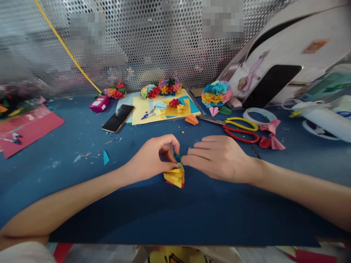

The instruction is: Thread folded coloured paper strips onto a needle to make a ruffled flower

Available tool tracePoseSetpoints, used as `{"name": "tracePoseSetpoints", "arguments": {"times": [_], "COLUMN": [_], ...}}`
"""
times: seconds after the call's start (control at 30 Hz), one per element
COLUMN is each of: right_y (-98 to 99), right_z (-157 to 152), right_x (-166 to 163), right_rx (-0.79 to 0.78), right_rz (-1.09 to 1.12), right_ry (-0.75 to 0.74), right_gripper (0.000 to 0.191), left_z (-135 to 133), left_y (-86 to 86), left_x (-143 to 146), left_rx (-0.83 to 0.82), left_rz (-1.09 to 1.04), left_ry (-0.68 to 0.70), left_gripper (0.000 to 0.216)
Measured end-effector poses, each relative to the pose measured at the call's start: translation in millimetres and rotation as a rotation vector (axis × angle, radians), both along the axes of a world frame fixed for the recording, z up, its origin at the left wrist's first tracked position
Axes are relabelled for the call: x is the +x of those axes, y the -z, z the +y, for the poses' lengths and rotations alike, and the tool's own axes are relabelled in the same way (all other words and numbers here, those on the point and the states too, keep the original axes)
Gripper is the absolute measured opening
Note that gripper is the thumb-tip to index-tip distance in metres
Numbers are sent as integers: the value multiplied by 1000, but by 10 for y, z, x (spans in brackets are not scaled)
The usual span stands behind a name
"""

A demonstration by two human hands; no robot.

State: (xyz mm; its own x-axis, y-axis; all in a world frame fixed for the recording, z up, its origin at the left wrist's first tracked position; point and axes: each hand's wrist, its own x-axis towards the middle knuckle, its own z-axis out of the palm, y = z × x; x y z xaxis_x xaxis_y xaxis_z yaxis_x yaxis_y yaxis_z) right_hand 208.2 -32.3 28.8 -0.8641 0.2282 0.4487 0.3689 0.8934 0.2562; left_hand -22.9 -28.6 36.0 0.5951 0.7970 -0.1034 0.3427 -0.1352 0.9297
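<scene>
I watch the left hand (149, 159) pinching the top of a pleated yellow paper fan (174, 176), which stands on the blue mat (192, 219) with its long axis pointing away from me, while the right hand (219, 159) reaches its other side (whether that hand grips, I cannot tell).

The folded yellow paper (174, 176) is showing a matt, lightly ridged surface. The scissors (229, 124) are having metal blades and glossy plastic handles, while the phone (117, 118) is shining like smooth glass, and the blue work mat (192, 215) is looking matt and a little rough.
</scene>
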Motion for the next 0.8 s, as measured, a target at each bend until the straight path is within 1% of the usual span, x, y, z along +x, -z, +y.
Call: {"name": "tracePoseSetpoints", "arguments": {"times": [0.17, 0.37, 0.5, 0.6, 0.7, 0.8], "right_y": [17, 21, 21, 26, 25, 16], "right_z": [-1, 10, 9, 8, 6, 5], "right_x": [-17, -13, -2, 3, 4, 1], "right_rx": [-14, -19, -21, -27, -27, -27], "right_rz": [26, 44, 44, 46, 48, 46], "right_ry": [2, 6, 12, 6, 3, 5], "right_gripper": [31, 30, 30, 28, 27, 28], "left_z": [-13, -81, -123, -118, -83, -40], "left_y": [1, -47, -73, -75, -70, -55], "left_x": [-8, -1, 2, -6, -14, -19], "left_rx": [12, 175, 237, 222, 172, 134], "left_rz": [23, 98, 128, 116, 81, 65], "left_ry": [10, 36, 37, 22, 12, 17], "left_gripper": [25, 26, 35, 35, 31, 32]}}
